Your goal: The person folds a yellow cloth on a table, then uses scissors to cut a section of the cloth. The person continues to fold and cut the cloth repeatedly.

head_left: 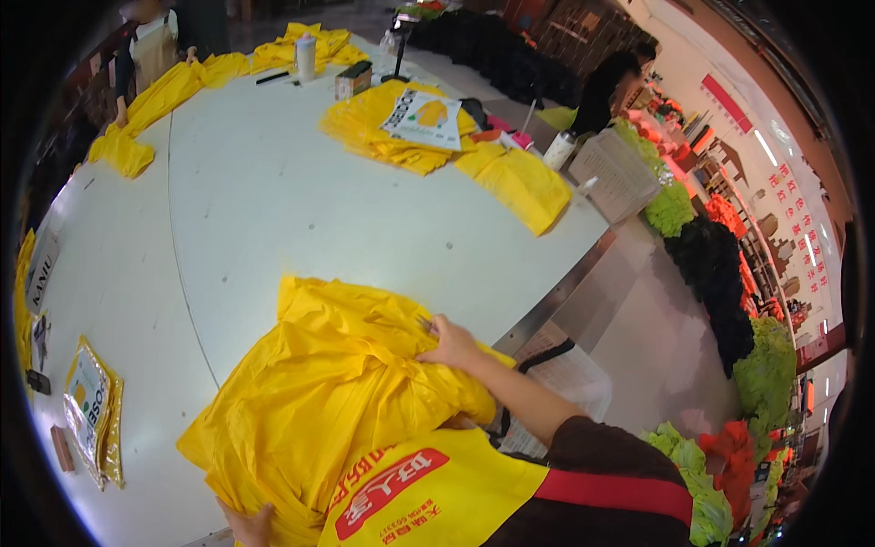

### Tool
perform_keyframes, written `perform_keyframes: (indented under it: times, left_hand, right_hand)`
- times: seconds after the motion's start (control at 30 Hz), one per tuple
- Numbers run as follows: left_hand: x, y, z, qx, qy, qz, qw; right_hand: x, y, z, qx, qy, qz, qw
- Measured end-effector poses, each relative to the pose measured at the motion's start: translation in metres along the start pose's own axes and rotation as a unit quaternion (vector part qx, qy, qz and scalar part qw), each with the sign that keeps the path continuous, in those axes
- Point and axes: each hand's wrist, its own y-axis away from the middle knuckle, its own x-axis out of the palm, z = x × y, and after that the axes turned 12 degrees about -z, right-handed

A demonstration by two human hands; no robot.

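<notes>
A crumpled yellow raincoat-like garment (310, 374) lies bunched over the near edge of the table, against my yellow printed apron (447, 492). My left hand (248, 524) is closed on its lower left edge, with the fingers partly under the fabric. At the garment's right side my right hand (448, 343) is closed, its knuckles up, resting on the folds. Small dark metal tips, which look like those of thread snips (426, 325), stick out from its fingers. Whether those fingers also pinch cloth, I cannot tell.
Bagged garments (91, 415) lie left on the white table (301, 219). Across it are a yellow pile (392, 137), a white bottle (305, 56) and a basket (617, 173). A co-worker (153, 55) handles yellow fabric at far left. A crate (565, 383) stands by my right arm.
</notes>
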Motion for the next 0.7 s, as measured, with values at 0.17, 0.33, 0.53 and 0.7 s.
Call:
perform_keyframes:
  times: [0.17, 0.33, 0.53, 0.7]
  left_hand:
    - [0.019, 0.007, -0.041, 0.016, 0.152, 0.028, 0.988]
    - [0.035, -0.001, -0.063, 0.030, 0.169, 0.003, 0.985]
    - [0.037, -0.016, -0.068, 0.045, 0.154, -0.017, 0.987]
    - [0.023, -0.027, -0.063, 0.042, 0.145, -0.050, 0.987]
  right_hand:
    - [0.013, 0.006, -0.018, 0.064, -0.083, -0.005, 0.994]
    - [-0.023, 0.042, -0.006, 0.166, -0.381, 0.048, 0.908]
    - [-0.155, 0.110, 0.068, 0.202, -0.544, 0.089, 0.810]
    - [-0.242, 0.085, 0.151, 0.001, -0.539, 0.027, 0.842]
